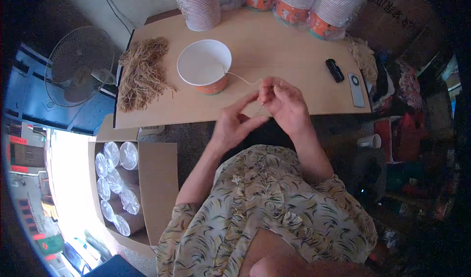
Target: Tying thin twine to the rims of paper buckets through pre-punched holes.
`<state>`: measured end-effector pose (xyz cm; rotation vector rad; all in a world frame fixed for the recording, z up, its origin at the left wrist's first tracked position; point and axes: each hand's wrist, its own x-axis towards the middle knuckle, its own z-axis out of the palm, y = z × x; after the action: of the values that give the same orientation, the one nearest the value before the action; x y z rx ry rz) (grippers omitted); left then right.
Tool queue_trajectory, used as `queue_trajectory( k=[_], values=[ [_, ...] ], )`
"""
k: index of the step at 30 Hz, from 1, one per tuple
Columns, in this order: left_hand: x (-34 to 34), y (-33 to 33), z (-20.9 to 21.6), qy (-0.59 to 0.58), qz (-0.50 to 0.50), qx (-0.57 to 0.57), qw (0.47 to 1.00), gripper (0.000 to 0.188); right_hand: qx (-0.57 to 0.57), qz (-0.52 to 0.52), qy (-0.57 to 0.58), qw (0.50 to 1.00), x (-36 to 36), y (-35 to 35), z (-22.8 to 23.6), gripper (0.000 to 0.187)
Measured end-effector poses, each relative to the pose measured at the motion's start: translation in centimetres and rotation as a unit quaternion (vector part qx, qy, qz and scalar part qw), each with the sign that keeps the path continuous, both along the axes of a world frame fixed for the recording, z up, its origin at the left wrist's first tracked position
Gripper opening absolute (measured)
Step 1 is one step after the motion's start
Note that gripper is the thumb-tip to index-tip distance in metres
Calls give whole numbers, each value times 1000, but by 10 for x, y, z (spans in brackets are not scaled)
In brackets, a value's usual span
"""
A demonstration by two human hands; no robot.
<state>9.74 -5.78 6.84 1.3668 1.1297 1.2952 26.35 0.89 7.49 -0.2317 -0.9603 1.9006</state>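
A white paper bucket [213,86] with an orange lower band stands upright on the brown tabletop, in front of me and slightly left. A thin pale string [244,78] runs from its right side to my right hand [285,105]. The fingers of that hand are curled and pinched on the string's end, above the table's near edge. Close beside it on the left is my left hand [235,124], thumb and index finger apart, the fingertips pointing toward the right hand. Left of the bucket lies a bundle of tan strings [144,73].
Tall stacks of nested paper buckets [200,7] line the table's [265,46] back. At the right are a black object [334,70], a grey remote-like device [356,90] and more pale strings [362,56]. A fan [81,66] and an open carton [158,193] of bagged cups are at left.
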Motion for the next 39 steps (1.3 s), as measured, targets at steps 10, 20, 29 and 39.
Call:
queue_trajectory(
  k=[10,20,29,39],
  values=[
    [-6,-30,-23,-90,25,-185,978,21,-12,-16,-72,997,11,27,-15,37],
    [14,0,3,238,83,66,966,6,392,-46,-418,818,21,34,-8,31],
    [-1,17,15,210,46,-16,977,10,256,47,-416,871,27,34,-19,24],
    [-67,44,-2,89,-34,-87,992,8,208,-23,-429,879,7,38,-22,12]
  ],
)
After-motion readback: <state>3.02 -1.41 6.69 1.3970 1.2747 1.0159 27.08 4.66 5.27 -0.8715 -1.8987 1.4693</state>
